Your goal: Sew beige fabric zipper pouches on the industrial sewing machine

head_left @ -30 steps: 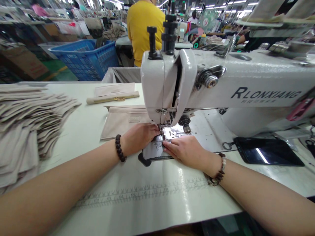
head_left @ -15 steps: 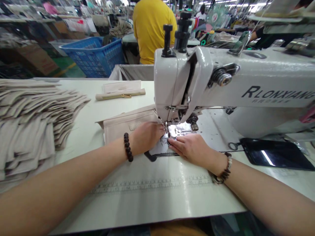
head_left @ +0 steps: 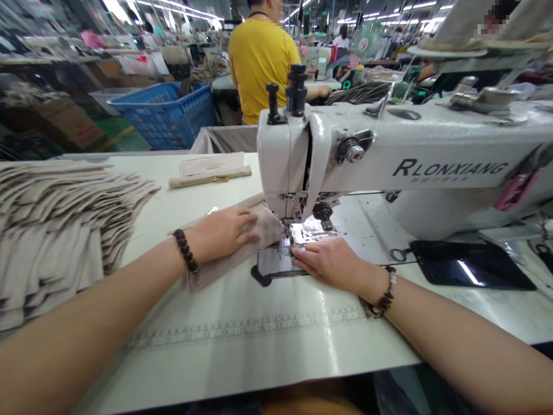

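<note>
The beige fabric panel [head_left: 268,226] lay slantwise on the tabletop [head_left: 276,357], its right corner at the needle area of the sewing machine [head_left: 287,155] and the rest reaching left beneath the left hand [head_left: 222,233]. That hand was spread over it, fingers apart and gripping nothing; blur softened the panel's edges. The right hand [head_left: 328,262] sat just right of the panel's corner, fingers extended together on the metal needle plate [head_left: 276,262]; whether it pinched anything could not be told.

Left fingers [head_left: 242,222] now farther from sewing machine [head_left: 380,164], fabric [head_left: 268,226] more aslant
</note>
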The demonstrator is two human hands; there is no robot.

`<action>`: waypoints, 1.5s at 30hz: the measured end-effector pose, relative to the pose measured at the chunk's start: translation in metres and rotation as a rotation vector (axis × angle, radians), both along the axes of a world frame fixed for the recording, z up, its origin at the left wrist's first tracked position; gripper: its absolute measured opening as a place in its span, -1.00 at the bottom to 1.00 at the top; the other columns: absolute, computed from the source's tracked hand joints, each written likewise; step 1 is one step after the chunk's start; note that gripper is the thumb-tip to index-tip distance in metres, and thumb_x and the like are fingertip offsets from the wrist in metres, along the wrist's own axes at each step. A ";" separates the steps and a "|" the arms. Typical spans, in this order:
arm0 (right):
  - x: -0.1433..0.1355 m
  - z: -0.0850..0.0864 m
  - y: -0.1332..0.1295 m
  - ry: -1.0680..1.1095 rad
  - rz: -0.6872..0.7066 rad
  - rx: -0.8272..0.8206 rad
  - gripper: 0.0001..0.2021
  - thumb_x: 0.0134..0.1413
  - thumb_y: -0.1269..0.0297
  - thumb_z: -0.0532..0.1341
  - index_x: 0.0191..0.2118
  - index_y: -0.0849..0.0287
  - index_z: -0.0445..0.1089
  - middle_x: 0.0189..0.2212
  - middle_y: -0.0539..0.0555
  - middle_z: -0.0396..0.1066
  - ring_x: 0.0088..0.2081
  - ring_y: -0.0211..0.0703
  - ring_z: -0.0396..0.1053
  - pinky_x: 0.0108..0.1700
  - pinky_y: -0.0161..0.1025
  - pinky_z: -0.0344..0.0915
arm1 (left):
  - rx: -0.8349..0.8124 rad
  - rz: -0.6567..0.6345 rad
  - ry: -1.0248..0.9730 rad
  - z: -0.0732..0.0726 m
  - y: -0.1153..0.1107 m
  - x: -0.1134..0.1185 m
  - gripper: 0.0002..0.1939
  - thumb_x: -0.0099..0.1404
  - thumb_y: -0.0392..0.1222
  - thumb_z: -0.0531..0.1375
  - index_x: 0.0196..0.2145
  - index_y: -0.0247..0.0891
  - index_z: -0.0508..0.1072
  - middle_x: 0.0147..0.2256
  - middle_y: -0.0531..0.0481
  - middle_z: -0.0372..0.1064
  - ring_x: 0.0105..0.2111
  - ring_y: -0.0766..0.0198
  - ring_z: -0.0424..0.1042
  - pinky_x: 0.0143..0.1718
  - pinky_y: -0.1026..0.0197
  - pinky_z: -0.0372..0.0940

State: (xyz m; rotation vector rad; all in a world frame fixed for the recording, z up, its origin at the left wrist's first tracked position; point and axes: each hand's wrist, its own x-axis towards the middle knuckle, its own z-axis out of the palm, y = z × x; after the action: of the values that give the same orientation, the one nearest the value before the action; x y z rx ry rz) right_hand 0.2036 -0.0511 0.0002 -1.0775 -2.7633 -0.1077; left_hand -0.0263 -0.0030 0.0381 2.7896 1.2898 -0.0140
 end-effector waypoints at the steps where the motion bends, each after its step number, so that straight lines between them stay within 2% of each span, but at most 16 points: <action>1: 0.001 0.001 0.000 0.003 0.006 -0.014 -0.70 0.20 0.18 -0.05 -0.25 0.17 0.38 -0.59 -0.04 0.33 -0.60 -0.36 0.13 -0.53 -0.28 -0.27 | -0.014 0.029 0.030 0.002 -0.013 -0.003 -0.58 0.23 -0.02 0.08 -0.05 -0.35 0.32 -0.06 -0.22 0.29 -0.13 0.07 0.35 -0.10 0.01 0.27; 4: 0.006 0.005 -0.002 0.018 0.024 -0.040 -0.69 0.20 0.18 -0.06 -0.27 0.18 0.38 -0.59 -0.04 0.33 -0.59 -0.36 0.14 -0.53 -0.29 -0.24 | -0.025 0.036 0.063 0.004 -0.070 -0.001 -0.48 0.15 0.01 0.16 -0.02 -0.37 0.30 0.01 -0.35 0.19 -0.11 -0.02 0.33 -0.15 -0.02 0.31; 7: 0.009 0.008 -0.004 0.031 0.036 -0.062 -0.69 0.20 0.19 -0.06 -0.27 0.18 0.39 -0.58 -0.02 0.33 -0.57 -0.35 0.16 -0.53 -0.30 -0.21 | -0.044 -0.101 0.053 0.004 -0.123 0.009 -0.32 -0.02 0.07 0.27 -0.01 -0.39 0.30 0.09 -0.39 0.07 -0.02 -0.10 0.24 -0.12 -0.02 0.31; 10: 0.010 0.013 -0.006 0.002 0.008 -0.121 -0.71 0.20 0.21 -0.05 -0.27 0.17 0.39 -0.53 -0.01 0.36 -0.52 -0.34 0.21 -0.51 -0.31 -0.19 | 0.010 -0.094 0.041 0.005 -0.144 0.018 -0.28 -0.12 0.09 0.32 -0.03 -0.32 0.32 0.11 -0.32 0.06 0.05 -0.21 0.12 -0.04 -0.20 0.19; 12: 0.009 0.021 -0.009 -0.059 -0.024 -0.171 -0.76 0.18 0.23 0.00 -0.28 0.17 0.38 -0.50 0.00 0.37 -0.50 -0.32 0.23 -0.51 -0.31 -0.19 | 0.081 -0.070 0.029 0.006 -0.146 0.021 -0.31 -0.11 0.06 0.32 -0.04 -0.30 0.33 0.13 -0.30 0.02 0.10 -0.29 -0.01 -0.01 -0.34 0.04; 13: 0.008 0.027 -0.011 -0.094 -0.034 -0.194 -0.78 0.16 0.24 0.02 -0.28 0.17 0.38 -0.48 0.01 0.38 -0.49 -0.32 0.24 -0.51 -0.31 -0.19 | 0.098 -0.089 0.012 0.006 -0.145 0.022 -0.36 -0.06 0.00 0.30 -0.04 -0.32 0.32 0.14 -0.30 0.00 0.12 -0.27 -0.03 0.01 -0.33 0.03; 15: 0.007 0.041 -0.021 -0.160 -0.052 -0.226 -0.82 0.13 0.25 0.06 -0.30 0.16 0.38 -0.46 0.02 0.38 -0.48 -0.30 0.24 -0.51 -0.30 -0.21 | 0.078 -0.193 -0.039 0.004 -0.144 0.021 -0.51 0.08 -0.19 0.20 -0.02 -0.37 0.28 0.11 -0.28 0.07 0.09 -0.08 0.09 0.02 -0.12 0.16; 17: 0.008 0.053 -0.037 -0.207 -0.061 -0.251 -0.81 0.13 0.24 0.06 -0.33 0.16 0.39 -0.46 0.02 0.36 -0.50 -0.30 0.23 -0.52 -0.30 -0.21 | 0.042 -0.278 -0.100 0.001 -0.144 0.019 -0.60 0.16 -0.37 0.04 -0.01 -0.44 0.26 0.02 -0.25 0.23 -0.02 0.11 0.28 -0.07 0.11 0.29; 19: 0.010 0.059 -0.060 -0.215 -0.048 -0.282 -0.79 0.14 0.22 0.04 -0.33 0.16 0.38 -0.50 0.02 0.34 -0.53 -0.30 0.21 -0.52 -0.29 -0.19 | 0.038 -0.253 -0.175 -0.002 -0.145 0.014 -0.62 0.17 -0.43 -0.06 -0.04 -0.46 0.28 -0.08 -0.21 0.34 -0.12 0.19 0.36 -0.13 0.18 0.33; 21: 0.011 0.054 -0.086 -0.155 -0.018 -0.308 -0.79 0.15 0.20 0.03 -0.22 0.14 0.35 -0.50 0.00 0.32 -0.52 -0.29 0.22 -0.51 -0.29 -0.13 | 0.044 -0.150 -0.264 -0.004 -0.145 0.009 -0.64 0.20 -0.41 -0.10 -0.08 -0.42 0.31 -0.14 -0.17 0.38 -0.17 0.22 0.39 -0.15 0.21 0.35; 24: 0.007 0.033 -0.121 -0.025 -0.012 -0.288 -0.70 0.12 0.18 0.06 -0.04 0.14 0.24 -0.46 0.00 0.32 -0.48 -0.26 0.24 -0.48 -0.29 -0.04 | 0.064 -0.051 -0.354 -0.003 -0.146 0.010 -0.66 0.20 -0.37 -0.09 -0.11 -0.38 0.34 -0.17 -0.13 0.39 -0.20 0.23 0.40 -0.17 0.21 0.35; 28: -0.002 0.011 -0.146 0.072 -0.084 -0.201 -0.72 0.13 0.23 0.07 -0.07 0.23 0.27 -0.49 0.02 0.32 -0.49 -0.23 0.23 -0.46 -0.27 0.03 | 0.134 -0.122 -0.349 -0.001 -0.151 0.023 -0.67 0.20 -0.37 -0.05 -0.11 -0.40 0.35 -0.15 -0.17 0.38 -0.18 0.18 0.39 -0.16 0.12 0.35; 31: -0.006 0.007 -0.149 0.120 -0.103 -0.156 -0.73 0.12 0.26 0.08 -0.08 0.26 0.28 -0.51 0.02 0.33 -0.50 -0.24 0.23 -0.46 -0.28 0.04 | 0.177 -0.189 -0.409 -0.002 -0.155 0.029 -0.72 0.25 -0.38 -0.05 -0.18 -0.41 0.39 -0.19 -0.18 0.40 -0.19 0.21 0.39 -0.16 0.16 0.35; 34: -0.005 0.006 -0.148 0.154 -0.082 -0.114 -0.73 0.13 0.25 0.07 -0.10 0.27 0.29 -0.52 0.02 0.33 -0.52 -0.24 0.22 -0.47 -0.28 0.03 | 0.206 -0.189 -0.470 -0.005 -0.157 0.027 -0.74 0.26 -0.37 -0.03 -0.17 -0.41 0.39 -0.18 -0.17 0.39 -0.16 0.23 0.37 -0.11 0.19 0.33; 40: -0.004 0.004 -0.149 0.206 -0.081 -0.116 -0.78 0.15 0.26 0.03 -0.40 0.22 0.34 -0.60 0.00 0.27 -0.56 -0.28 0.15 -0.47 -0.29 -0.05 | 0.176 -0.256 -0.431 -0.018 -0.162 0.030 -0.74 0.25 -0.42 -0.05 -0.26 -0.43 0.41 -0.27 -0.16 0.38 -0.24 0.22 0.37 -0.19 0.19 0.36; 45: -0.003 0.004 -0.150 0.257 -0.061 -0.090 -0.77 0.18 0.26 0.00 -0.34 0.23 0.35 -0.60 -0.01 0.25 -0.55 -0.28 0.12 -0.45 -0.30 -0.04 | 0.155 -0.280 -0.405 -0.021 -0.161 0.033 -0.76 0.23 -0.44 -0.04 -0.27 -0.46 0.40 -0.30 -0.17 0.35 -0.26 0.21 0.34 -0.19 0.17 0.34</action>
State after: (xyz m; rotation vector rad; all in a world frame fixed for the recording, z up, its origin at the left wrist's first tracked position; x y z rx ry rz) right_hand 0.2007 -0.2009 0.0041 -1.1120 -2.5274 0.1397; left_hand 0.0069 -0.1645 0.0171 2.8645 0.8344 0.6242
